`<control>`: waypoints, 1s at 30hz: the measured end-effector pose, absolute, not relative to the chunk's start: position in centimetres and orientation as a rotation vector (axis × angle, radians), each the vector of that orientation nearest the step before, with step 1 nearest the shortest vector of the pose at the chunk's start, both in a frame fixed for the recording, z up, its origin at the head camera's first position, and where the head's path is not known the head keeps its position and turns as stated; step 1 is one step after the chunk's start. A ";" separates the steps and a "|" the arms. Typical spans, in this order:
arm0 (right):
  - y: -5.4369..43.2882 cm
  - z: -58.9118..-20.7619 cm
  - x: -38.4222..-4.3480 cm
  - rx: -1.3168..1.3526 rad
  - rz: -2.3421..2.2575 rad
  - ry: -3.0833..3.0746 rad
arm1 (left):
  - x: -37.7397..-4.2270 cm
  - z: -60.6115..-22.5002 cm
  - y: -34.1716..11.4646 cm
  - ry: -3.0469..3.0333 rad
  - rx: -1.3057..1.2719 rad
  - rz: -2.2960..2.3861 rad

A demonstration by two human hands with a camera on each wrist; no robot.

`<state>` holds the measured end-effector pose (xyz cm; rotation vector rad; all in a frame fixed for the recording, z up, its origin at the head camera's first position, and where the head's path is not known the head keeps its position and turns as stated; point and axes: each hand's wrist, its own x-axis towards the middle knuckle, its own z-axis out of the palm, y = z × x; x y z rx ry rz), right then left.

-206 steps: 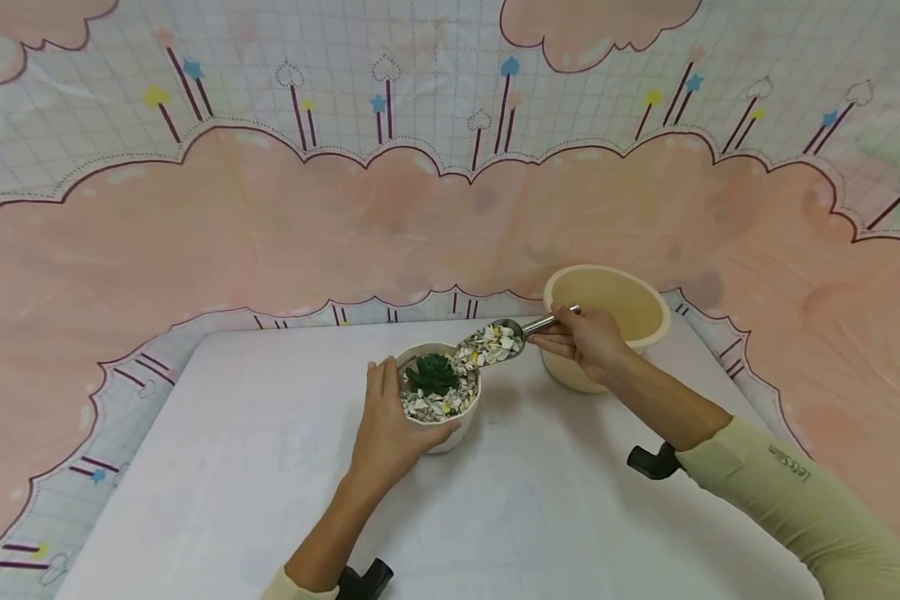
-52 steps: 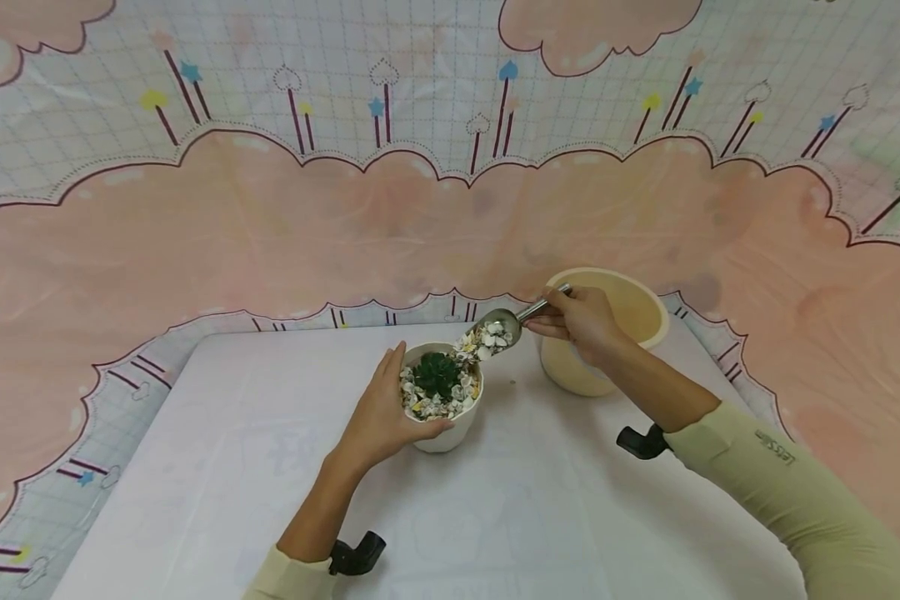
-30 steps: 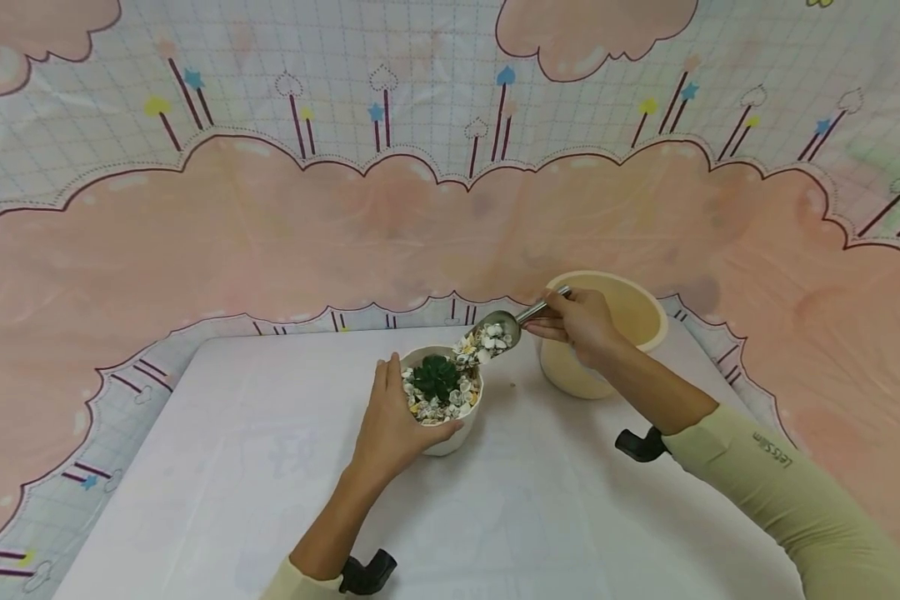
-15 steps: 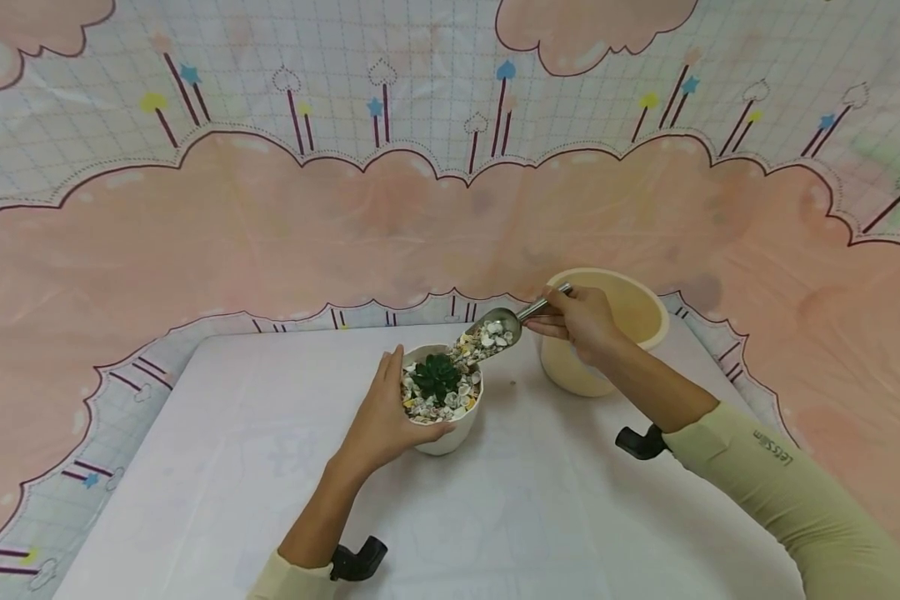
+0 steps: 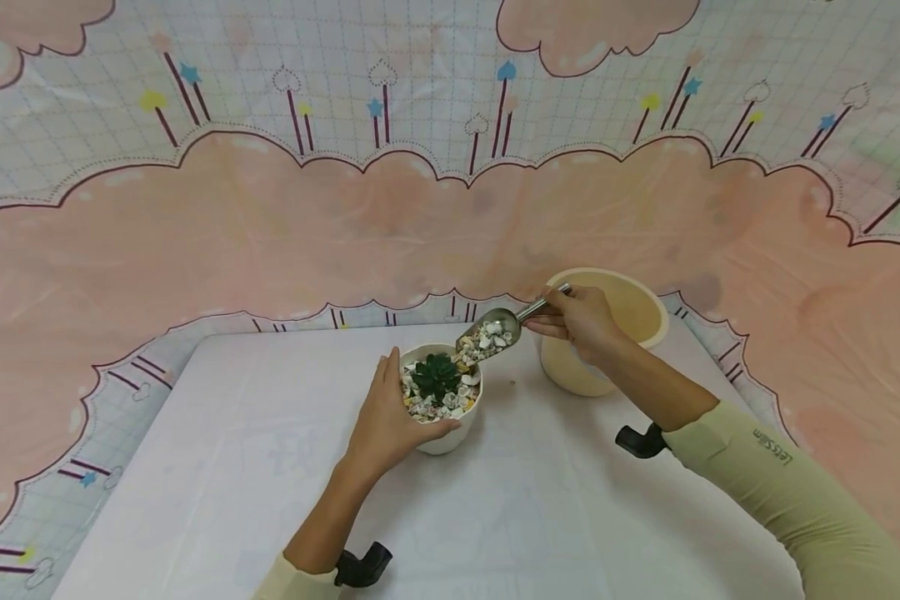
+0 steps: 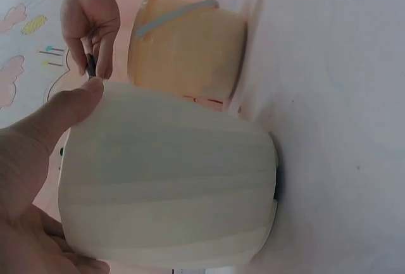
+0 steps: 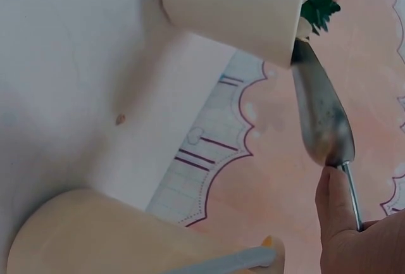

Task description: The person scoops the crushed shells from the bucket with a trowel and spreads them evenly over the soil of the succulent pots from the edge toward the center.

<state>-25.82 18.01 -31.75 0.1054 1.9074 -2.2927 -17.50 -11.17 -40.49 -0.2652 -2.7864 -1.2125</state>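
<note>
A white flowerpot [image 5: 444, 435] stands on the white table, holding a dark green succulent [image 5: 436, 377] ringed by pale pebbles [image 5: 438, 407]. My left hand [image 5: 387, 421] grips the pot from the left, thumb along the near side and fingers at the far side of the rim. In my right hand [image 5: 585, 323] is the handle of a metal scoop [image 5: 504, 320] loaded with white and yellowish pebbles. The scoop's lip is right at the pot's right rim, tilted down toward the plant. The right wrist view shows the scoop's underside [image 7: 324, 112] against the pot's edge.
A cream bucket [image 5: 577, 379] with a grey handle [image 6: 177, 16] stands behind and under my right hand, at the table's back right. A small crumb [image 7: 120, 119] lies on the white table [image 5: 270, 433] between pot and bucket. A patterned cloth [image 5: 390, 225] hangs behind.
Over the earlier frames the pebble layer in the pot has grown fuller and the scoop has tipped more steeply. In the last second, pebbles have shifted slightly at the scoop's lip; both hands stay almost in place.
</note>
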 end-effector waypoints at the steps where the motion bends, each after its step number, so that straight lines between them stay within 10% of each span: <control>1: 18.0 -31.8 -25.8 0.105 -2.294 1.909 | -17.6 -40.5 -11.3 -2.790 -0.280 -1.224; 30: 17.9 -32.2 -25.8 0.061 -2.319 1.886 | -17.7 -40.6 -11.7 -2.802 -0.375 -1.213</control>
